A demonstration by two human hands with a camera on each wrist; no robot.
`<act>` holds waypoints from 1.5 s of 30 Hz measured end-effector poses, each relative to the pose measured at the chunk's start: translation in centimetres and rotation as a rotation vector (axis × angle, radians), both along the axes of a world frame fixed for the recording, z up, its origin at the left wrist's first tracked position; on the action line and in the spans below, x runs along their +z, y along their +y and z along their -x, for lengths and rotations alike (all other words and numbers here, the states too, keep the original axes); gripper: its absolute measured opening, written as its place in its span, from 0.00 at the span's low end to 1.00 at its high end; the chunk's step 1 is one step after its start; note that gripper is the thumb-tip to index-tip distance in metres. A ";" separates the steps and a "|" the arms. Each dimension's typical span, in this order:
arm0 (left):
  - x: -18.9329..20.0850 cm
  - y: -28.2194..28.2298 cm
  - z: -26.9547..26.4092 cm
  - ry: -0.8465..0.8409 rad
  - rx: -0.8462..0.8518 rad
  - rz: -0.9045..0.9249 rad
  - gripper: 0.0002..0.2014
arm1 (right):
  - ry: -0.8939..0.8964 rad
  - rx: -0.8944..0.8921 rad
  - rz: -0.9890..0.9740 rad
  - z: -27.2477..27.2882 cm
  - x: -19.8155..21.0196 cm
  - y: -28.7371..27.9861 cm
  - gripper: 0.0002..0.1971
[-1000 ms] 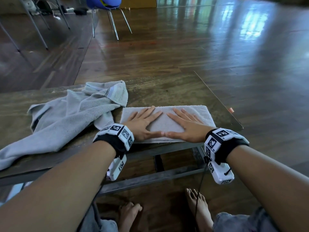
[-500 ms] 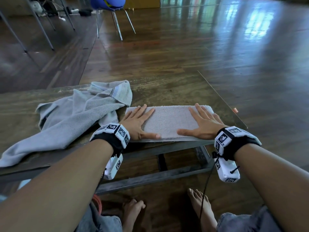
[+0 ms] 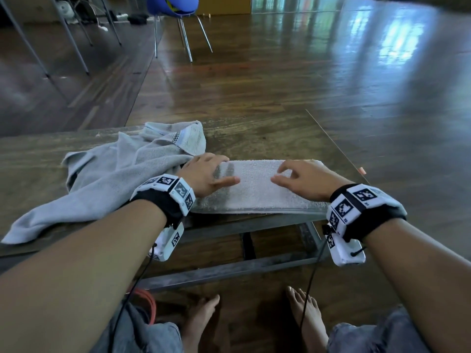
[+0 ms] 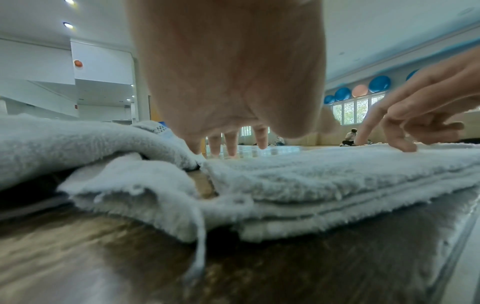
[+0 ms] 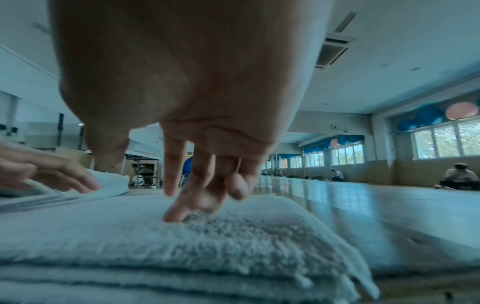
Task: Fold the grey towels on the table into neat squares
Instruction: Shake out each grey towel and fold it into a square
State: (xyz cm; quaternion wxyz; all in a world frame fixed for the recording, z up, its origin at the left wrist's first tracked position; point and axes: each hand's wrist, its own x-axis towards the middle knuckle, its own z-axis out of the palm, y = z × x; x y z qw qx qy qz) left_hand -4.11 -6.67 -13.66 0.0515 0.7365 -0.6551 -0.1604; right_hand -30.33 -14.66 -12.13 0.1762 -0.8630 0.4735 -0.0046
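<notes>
A grey towel folded into a long strip [image 3: 257, 189] lies along the near edge of the wooden table [image 3: 267, 138]. My left hand [image 3: 209, 171] is at its left end, fingers reaching down over the far edge and thumb lying on top. In the left wrist view those fingers [image 4: 231, 142] point straight down behind the folded towel [image 4: 337, 179]. My right hand [image 3: 298, 174] is arched over the right half, only its fingertips [image 5: 174, 216] pressing into the pile [image 5: 182, 257]. A second grey towel [image 3: 114, 179] lies crumpled to the left, touching the strip's left end.
The table's right edge [image 3: 339, 149] is just beyond the strip, with a small orange piece [image 3: 362, 170] at it. A blue chair [image 3: 173, 6] stands on the wooden floor behind. My bare feet [image 3: 305, 314] are under the table frame.
Both hands slid apart from the strip's middle toward its ends. Their palms, flat before, have now lifted and the fingers have bent, with fingertips still on the towel.
</notes>
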 end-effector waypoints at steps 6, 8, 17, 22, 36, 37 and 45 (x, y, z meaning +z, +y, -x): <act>1.0 0.2 0.8 -0.135 0.001 -0.124 0.33 | 0.058 -0.045 -0.079 -1.0 0.2 -0.1 0.32; 1.6 0.3 1.2 -0.164 0.012 -0.109 0.28 | 0.045 -0.051 -0.003 -0.7 0.5 -0.2 0.31; 2.5 1.6 2.3 0.156 -0.091 -0.172 0.24 | 0.033 0.018 -0.022 -0.1 -0.1 -0.2 0.27; 2.8 2.0 2.5 0.224 -0.176 -0.303 0.36 | 0.059 0.053 -0.035 1.6 -0.3 -0.6 0.31; 3.2 1.9 3.1 0.171 -0.218 -0.022 0.10 | -0.120 0.329 0.235 4.9 -3.0 1.4 0.35; 3.3 1.9 3.1 0.160 -0.204 -0.028 0.10 | -0.160 0.353 0.275 4.9 -3.2 1.4 0.31; 2.9 0.9 3.4 0.456 0.000 0.027 0.19 | -0.527 0.174 0.221 4.3 -3.2 1.3 0.09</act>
